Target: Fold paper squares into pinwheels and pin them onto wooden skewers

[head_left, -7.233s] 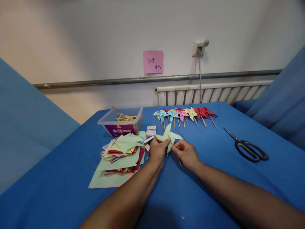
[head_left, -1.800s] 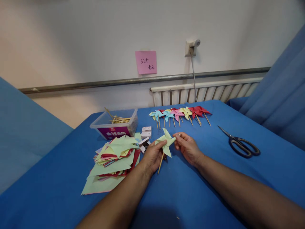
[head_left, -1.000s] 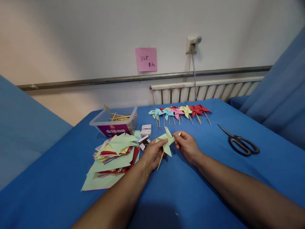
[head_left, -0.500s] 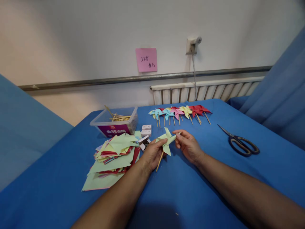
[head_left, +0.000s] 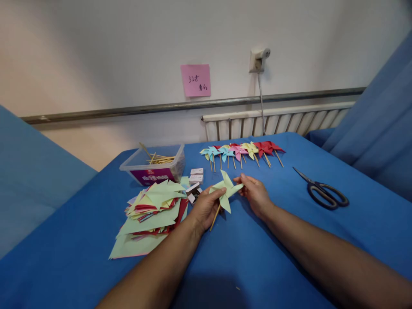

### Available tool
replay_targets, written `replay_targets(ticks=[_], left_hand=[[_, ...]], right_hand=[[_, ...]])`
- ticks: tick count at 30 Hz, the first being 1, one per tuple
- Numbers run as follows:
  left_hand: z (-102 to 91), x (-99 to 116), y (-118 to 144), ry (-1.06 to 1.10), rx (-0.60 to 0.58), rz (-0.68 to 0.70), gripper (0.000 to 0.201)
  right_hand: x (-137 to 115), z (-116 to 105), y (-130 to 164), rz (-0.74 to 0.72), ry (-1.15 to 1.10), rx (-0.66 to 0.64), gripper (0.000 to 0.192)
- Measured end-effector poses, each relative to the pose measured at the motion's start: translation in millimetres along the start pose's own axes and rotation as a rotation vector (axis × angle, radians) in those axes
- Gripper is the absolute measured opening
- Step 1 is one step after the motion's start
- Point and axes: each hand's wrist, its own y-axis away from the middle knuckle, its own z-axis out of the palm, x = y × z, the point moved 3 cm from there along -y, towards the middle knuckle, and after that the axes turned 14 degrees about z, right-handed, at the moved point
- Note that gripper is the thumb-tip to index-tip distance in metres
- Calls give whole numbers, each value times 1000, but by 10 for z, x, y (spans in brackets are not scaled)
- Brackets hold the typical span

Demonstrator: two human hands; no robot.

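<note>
A pale green paper pinwheel (head_left: 227, 189) on a thin wooden stick (head_left: 214, 219) is held over the table's middle. My left hand (head_left: 206, 208) is closed round it, the thumb pressing near its centre and the stick slanting down below. At the right blade's tip, the fingers of my right hand (head_left: 254, 193) are bent together on the paper. Just left of my left hand lies a small open box (head_left: 193, 191) with dark bits inside, too small to name. Two little white boxes (head_left: 196, 175) sit behind it.
Paper sheets (head_left: 151, 214) are piled at left, before a clear plastic tub (head_left: 154, 165) of wooden sticks. Several finished pinwheels (head_left: 238, 151) lie in a row at the back. Black-handled scissors (head_left: 322, 190) rest at right on the blue cloth (head_left: 289, 266).
The right blade has turned slightly downward and its tip now lies lower at my right fingers. My left hand keeps its hold. The whole view has shifted a little.
</note>
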Motion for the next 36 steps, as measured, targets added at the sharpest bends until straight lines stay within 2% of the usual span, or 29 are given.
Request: replay_targets(ticks=[2, 5, 7, 11, 17, 21, 27, 36], left_hand=[[32, 1, 26, 12, -38, -3, 31], [79, 16, 61, -2, -108, -9, 33], [96, 31, 73, -27, -134, -11, 32], [104, 42, 82, -56, -125, -26, 32], [125, 12, 122, -44, -126, -72, 35], [142, -3, 158, -39, -129, -109, 33], [156, 15, 176, -49, -126, -101, 31], [133, 15, 184, -44, -138, -104, 25]], right_hand=[[-19, -19, -19, 52, -23, -65, 41], [-41, 12, -8, 171, -44, -337, 37], [-42, 21, 6, 230, -52, -447, 32], [-14, 14, 7, 293, -50, -521, 29], [-33, -14, 27, 341, -69, -616, 34], [-74, -8, 69, 349, -50, -638, 28], [-80, 11, 78, 358, -52, -592, 20], [-47, 9, 28, 334, -29, -542, 30]])
